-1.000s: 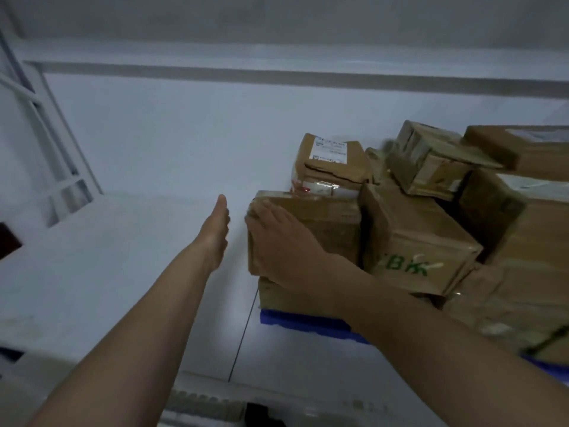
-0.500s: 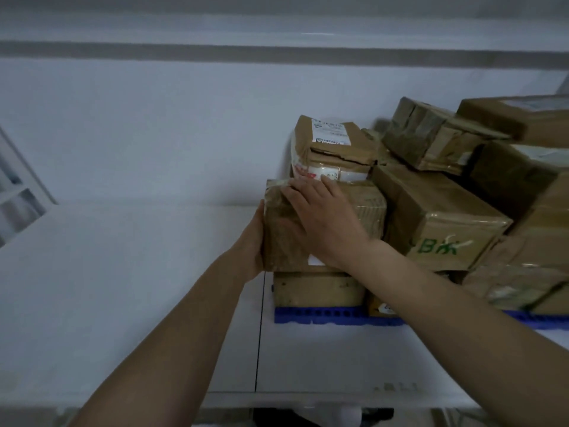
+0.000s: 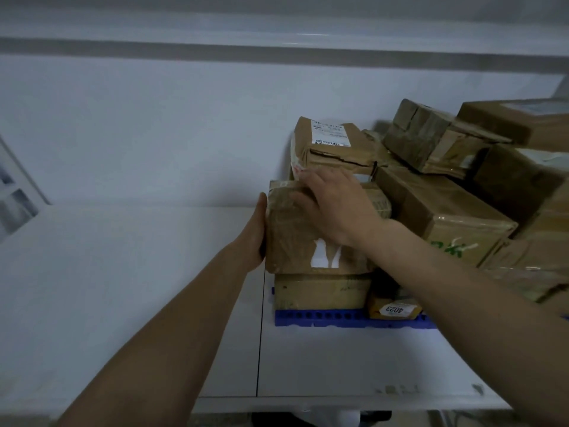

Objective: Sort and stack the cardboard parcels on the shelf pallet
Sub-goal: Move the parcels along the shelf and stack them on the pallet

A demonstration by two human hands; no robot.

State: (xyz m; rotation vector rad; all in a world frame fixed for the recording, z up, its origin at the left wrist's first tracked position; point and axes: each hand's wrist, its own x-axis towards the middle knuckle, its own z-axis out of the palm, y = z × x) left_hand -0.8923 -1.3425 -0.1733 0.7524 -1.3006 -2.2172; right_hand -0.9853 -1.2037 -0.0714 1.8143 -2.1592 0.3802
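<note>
A taped parcel (image 3: 295,238) is seen at the left end of the stack, resting on a lower box (image 3: 320,292) that sits on the blue pallet (image 3: 348,320). The pallet lies on the white shelf (image 3: 123,272).

The left hand (image 3: 254,234) is laid flat against the parcel's left side, at 9 o'clock from the parcel; its fingers are straight and relaxed, and nothing is grasped. The right hand (image 3: 334,208) is spread over the parcel's top, palm down. Its fingers are extended toward 10 o'clock, with the tips at the far top edge. Whether those tips are hooked over the edge cannot be told.

At 12 o'clock from the parcel, a labelled box (image 3: 335,146) is observed, tilted, with a white printed label on its upper face. At 3 o'clock, a larger box (image 3: 443,217) with green lettering is noted, touching or just beside the parcel; the contact is hidden by the right forearm. At 4 o'clock, low on the pallet, a small packet (image 3: 394,308) marked 4023 is recorded. Further boxes (image 3: 431,140) are piled unevenly at 2 o'clock, several of them tilted.

A white wall (image 3: 154,127) is recorded behind the shelf.
</note>
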